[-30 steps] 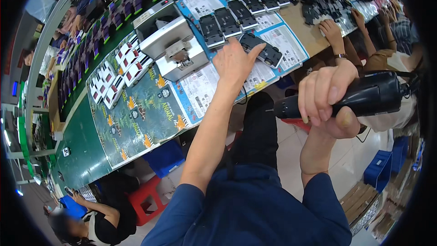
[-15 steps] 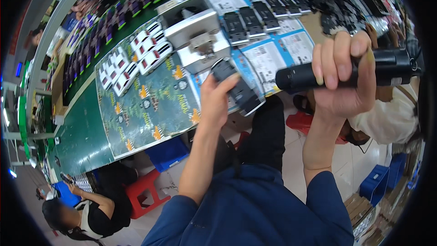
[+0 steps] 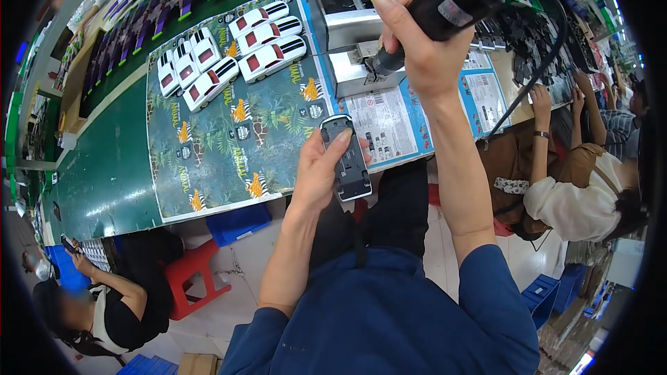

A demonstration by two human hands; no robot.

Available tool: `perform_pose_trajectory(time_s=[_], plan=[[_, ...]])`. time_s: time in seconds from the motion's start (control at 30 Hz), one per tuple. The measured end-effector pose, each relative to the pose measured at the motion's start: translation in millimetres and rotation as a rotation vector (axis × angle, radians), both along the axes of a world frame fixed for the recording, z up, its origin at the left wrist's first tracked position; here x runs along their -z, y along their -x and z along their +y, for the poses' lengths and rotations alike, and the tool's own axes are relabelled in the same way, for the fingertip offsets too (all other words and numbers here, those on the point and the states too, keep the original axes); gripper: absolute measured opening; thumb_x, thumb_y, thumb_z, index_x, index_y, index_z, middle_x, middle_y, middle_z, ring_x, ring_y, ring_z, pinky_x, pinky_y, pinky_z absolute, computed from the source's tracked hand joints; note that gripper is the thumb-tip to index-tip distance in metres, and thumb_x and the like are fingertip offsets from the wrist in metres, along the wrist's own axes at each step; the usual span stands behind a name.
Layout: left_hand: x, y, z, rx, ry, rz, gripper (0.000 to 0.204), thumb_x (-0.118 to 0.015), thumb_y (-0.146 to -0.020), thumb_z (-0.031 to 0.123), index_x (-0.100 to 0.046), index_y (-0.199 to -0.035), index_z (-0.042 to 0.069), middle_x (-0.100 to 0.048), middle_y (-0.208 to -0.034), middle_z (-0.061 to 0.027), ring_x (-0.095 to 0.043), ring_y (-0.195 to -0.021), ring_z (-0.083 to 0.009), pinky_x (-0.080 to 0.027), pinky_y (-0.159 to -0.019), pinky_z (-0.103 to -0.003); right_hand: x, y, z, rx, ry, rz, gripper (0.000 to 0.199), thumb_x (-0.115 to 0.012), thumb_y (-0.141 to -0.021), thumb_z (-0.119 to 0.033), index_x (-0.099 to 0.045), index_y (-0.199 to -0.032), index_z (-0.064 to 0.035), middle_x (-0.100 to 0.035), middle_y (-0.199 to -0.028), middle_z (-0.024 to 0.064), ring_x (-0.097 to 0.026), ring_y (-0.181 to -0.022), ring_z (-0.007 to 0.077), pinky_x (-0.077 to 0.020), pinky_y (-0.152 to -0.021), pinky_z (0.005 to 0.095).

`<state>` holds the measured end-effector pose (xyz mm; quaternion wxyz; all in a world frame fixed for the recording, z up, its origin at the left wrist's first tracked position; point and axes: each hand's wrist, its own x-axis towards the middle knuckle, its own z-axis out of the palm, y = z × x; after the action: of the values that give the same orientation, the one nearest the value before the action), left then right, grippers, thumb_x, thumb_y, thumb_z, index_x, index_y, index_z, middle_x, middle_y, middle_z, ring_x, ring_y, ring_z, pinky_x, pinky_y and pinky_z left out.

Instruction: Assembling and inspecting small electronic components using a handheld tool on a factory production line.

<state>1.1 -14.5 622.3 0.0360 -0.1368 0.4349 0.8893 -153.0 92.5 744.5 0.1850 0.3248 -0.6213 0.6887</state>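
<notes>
Head view: left hand has pulled back from the counter, fingers clamped on a black toy-car base now at its near edge. Right hand swung the electric screwdriver over the grey fixture, fingers wrapped tight. Looks ready for fastening.

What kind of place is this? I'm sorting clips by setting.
Probably a toy-car assembly line: rows of white toy cars on a long green workbench, an electric screwdriver in the right hand, seated co-workers alongside.
</notes>
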Motion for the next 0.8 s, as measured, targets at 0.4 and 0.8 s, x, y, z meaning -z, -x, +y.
perform_pose_trajectory(time_s=[0.4, 0.8], plan=[[4, -3, 2, 0.014, -0.022, 0.076, 0.028, -0.060, -0.097, 0.010, -0.051, -0.122, 0.001, -0.069, -0.105, -0.0143, -0.069, -0.086, -0.0185, -0.060, -0.076, -0.033, 5, -64, 12, -0.359, 0.407, -0.303, 0.014, -0.067, -0.090, -0.004, -0.054, -0.094, -0.0006, -0.054, -0.064, 0.0043, -0.052, -0.048, 0.0116, -0.0483, -0.052, 0.0284], [4, -4, 4, -0.009, -0.007, 0.073, 0.026, -0.057, -0.096, 0.007, -0.052, -0.121, 0.003, -0.068, -0.096, -0.0072, -0.066, -0.077, -0.0114, -0.055, -0.067, -0.026, 30, -74, -6, -0.285, 0.151, -0.239, 0.017, -0.076, -0.080, 0.002, -0.061, -0.080, -0.0035, -0.059, -0.068, -0.0012, -0.051, -0.055, 0.0049, -0.0384, -0.050, 0.0201]])
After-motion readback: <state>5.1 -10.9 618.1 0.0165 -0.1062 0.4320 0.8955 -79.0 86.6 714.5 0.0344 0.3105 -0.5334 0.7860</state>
